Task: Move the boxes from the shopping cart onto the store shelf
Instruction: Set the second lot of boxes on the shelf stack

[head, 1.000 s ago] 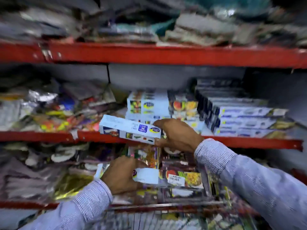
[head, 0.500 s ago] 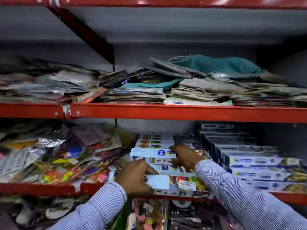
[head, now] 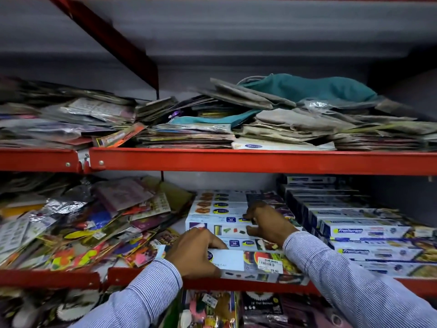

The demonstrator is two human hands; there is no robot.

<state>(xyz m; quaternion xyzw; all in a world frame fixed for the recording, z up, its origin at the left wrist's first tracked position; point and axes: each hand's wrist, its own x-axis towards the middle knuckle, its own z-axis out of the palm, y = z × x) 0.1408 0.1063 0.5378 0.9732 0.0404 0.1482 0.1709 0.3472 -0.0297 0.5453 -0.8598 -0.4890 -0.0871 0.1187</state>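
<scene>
A long white box with food pictures and a price sticker (head: pixel 255 263) lies at the front edge of the red middle shelf (head: pixel 236 284). My left hand (head: pixel 194 252) grips its left end. Behind it stands a stack of similar white boxes (head: pixel 217 209). My right hand (head: pixel 267 221) rests on the top front box of that stack (head: pixel 212 227), thumb on its front face and fingers on its top. The shopping cart is out of view.
Rows of blue-and-white boxes (head: pixel 359 230) fill the shelf to the right. A heap of colourful packets (head: pixel 82 228) crowds the left side. The upper red shelf (head: pixel 236 159) carries piles of flat bags and cloth. More packets hang below the middle shelf.
The view has tilted up from the cart to the shelves. My right hand has set its box on the stack. My left hand has brought its box up onto the shelf's front edge.
</scene>
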